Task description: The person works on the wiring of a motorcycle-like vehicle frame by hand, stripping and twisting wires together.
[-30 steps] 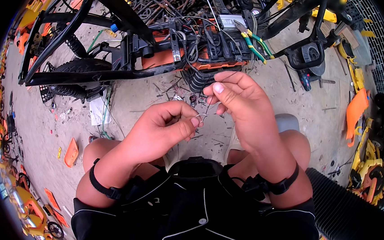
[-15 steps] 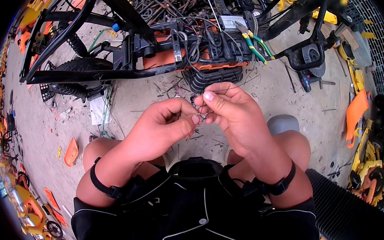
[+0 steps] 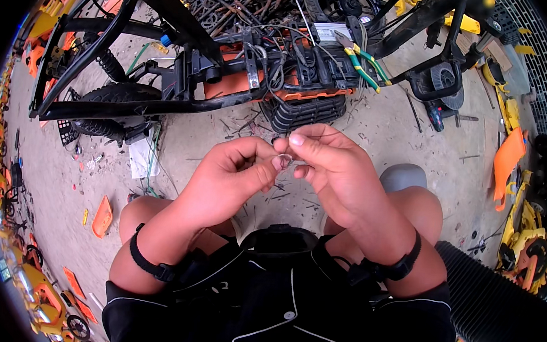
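In front of my chest, both hands meet over a small loop of thin wire (image 3: 285, 157). My left hand (image 3: 228, 179) is closed, pinching the loop between thumb and forefinger. From the other side, my right hand (image 3: 333, 172) has thumb and forefinger pressed together at the wire's upper end, its lower fingers loosely curled. The wire is too fine to follow all the way. Beyond my hands stands a black vehicle frame (image 3: 162, 116) with loose cables and an orange part (image 3: 227, 87). Pliers with green and yellow handles (image 3: 364, 66) lie on the frame's right side.
A heap of rusty metal parts (image 3: 242, 1) lies behind the frame. On the floor at right are a power tool (image 3: 435, 114) and an orange panel (image 3: 509, 160). A black ribbed hose (image 3: 488, 297) runs by my right side. Another orange piece (image 3: 102, 217) lies at left.
The wire between my fingers now shows as a rounder loop. My right hand's lower fingers have drawn away from my left fingertips. The frame and pliers stay put.
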Action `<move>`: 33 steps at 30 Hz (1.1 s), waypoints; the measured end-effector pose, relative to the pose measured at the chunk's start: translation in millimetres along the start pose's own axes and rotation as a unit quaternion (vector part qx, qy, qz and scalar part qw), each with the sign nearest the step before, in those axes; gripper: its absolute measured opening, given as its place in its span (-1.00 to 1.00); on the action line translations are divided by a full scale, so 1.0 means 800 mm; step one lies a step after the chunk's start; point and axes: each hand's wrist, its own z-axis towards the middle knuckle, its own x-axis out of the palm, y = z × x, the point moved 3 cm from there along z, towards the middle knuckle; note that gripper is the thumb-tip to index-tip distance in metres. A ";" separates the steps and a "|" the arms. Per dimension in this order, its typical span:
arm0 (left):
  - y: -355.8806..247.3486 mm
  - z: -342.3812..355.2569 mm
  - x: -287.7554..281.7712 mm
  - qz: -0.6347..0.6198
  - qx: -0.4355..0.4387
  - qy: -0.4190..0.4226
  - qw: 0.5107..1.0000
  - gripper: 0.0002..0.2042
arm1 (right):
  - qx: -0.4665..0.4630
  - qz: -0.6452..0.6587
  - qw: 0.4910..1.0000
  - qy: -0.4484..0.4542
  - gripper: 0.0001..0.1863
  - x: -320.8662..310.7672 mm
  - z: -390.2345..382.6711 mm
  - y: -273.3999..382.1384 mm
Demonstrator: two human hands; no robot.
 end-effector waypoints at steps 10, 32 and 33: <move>-0.002 0.001 -0.003 0.054 0.083 -0.081 0.992 -0.90 | -0.005 -0.039 0.999 -0.021 -0.68 0.018 -0.010 0.010; -0.026 -0.004 -0.010 0.273 0.241 -0.204 0.909 -0.94 | 0.024 -0.285 0.956 0.063 -0.90 0.001 -0.016 0.022; -0.026 -0.004 -0.010 0.270 0.240 -0.210 0.909 -0.94 | 0.009 -0.317 0.945 0.082 -0.91 -0.004 -0.016 0.022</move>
